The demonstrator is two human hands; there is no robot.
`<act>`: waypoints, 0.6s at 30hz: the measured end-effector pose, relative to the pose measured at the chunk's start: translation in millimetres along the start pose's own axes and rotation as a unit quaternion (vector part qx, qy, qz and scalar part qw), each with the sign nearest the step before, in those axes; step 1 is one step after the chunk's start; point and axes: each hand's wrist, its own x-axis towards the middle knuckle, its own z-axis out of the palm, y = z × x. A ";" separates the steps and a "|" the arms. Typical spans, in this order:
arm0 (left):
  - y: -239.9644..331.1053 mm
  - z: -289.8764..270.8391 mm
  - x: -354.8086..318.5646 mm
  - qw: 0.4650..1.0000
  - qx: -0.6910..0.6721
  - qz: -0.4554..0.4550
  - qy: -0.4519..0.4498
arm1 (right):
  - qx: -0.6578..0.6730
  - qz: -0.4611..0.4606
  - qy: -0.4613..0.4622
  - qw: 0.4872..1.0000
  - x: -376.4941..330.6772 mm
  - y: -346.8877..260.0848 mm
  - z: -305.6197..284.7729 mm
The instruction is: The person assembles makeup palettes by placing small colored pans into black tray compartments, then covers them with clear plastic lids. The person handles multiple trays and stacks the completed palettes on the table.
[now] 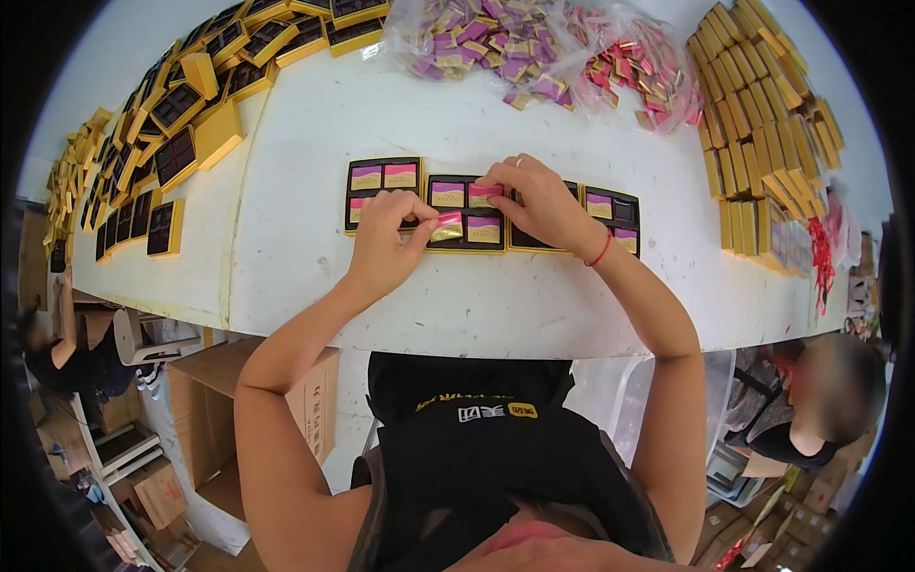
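Note:
A row of small gold-edged boxes with black divided trays lies before me. In the second box, my left hand pinches a pink-and-gold wrapped chocolate square, tilted over the lower left compartment. My right hand has its fingertips closed on another pink square in the upper right compartment. Purple squares fill the other two compartments. To the left, the first box holds purple and pink squares, partly behind my left hand. My right hand mostly hides the third box. The fourth box shows purple squares and a bare upper right compartment.
Clear plastic bags of loose purple squares and pink squares lie at the back. Many black-tray boxes are heaped at the far left. Stacked gold boxes stand at the right. Other people sit at both sides.

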 end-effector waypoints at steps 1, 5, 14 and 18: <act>-0.4 1.4 -0.1 0.999 0.024 0.023 0.003 | -0.012 -0.013 0.007 1.000 0.1 0.2 0.9; 3.5 6.1 -4.7 0.987 0.104 0.121 0.015 | -0.038 -0.039 0.064 0.996 -4.4 0.2 8.9; 15.9 -3.2 -7.3 0.981 0.139 0.131 -0.033 | -0.024 -0.006 0.040 0.999 -6.3 3.3 8.9; 13.1 -2.2 -12.4 0.974 0.161 0.151 -0.052 | -0.016 -0.006 0.042 0.999 -6.1 1.5 8.1</act>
